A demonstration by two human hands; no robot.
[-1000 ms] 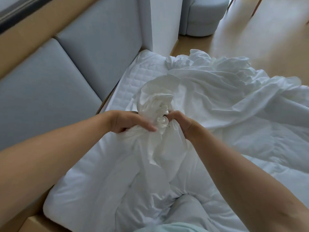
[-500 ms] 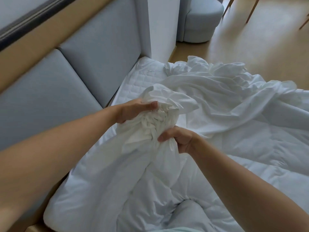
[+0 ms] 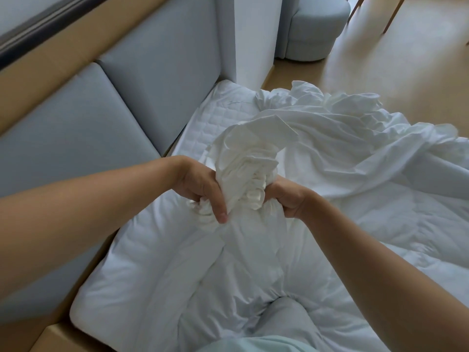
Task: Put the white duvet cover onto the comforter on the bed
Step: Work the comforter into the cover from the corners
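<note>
The white duvet cover (image 3: 337,141) lies crumpled across the bed, and a gathered bunch of it rises between my hands at mid-frame. My left hand (image 3: 200,185) is shut on the left side of that bunch, knuckles up. Gripping its right side, close alongside, is my right hand (image 3: 288,199). Below the hands the puffy white comforter (image 3: 152,283) spreads over the near part of the bed, and part of it runs up into the bunch. What my fingers hold inside the folds is hidden.
A quilted mattress pad (image 3: 213,123) shows at the head of the bed. Grey padded headboard panels (image 3: 88,118) run along the left with a wooden frame edge (image 3: 63,334). A grey round chair (image 3: 317,29) and wooden floor (image 3: 406,67) lie beyond. My knee (image 3: 286,316) rests on the comforter.
My left hand dropped from the top of the bunch to its left side. The right hand stayed low on the right, and both now grip at about the same height.
</note>
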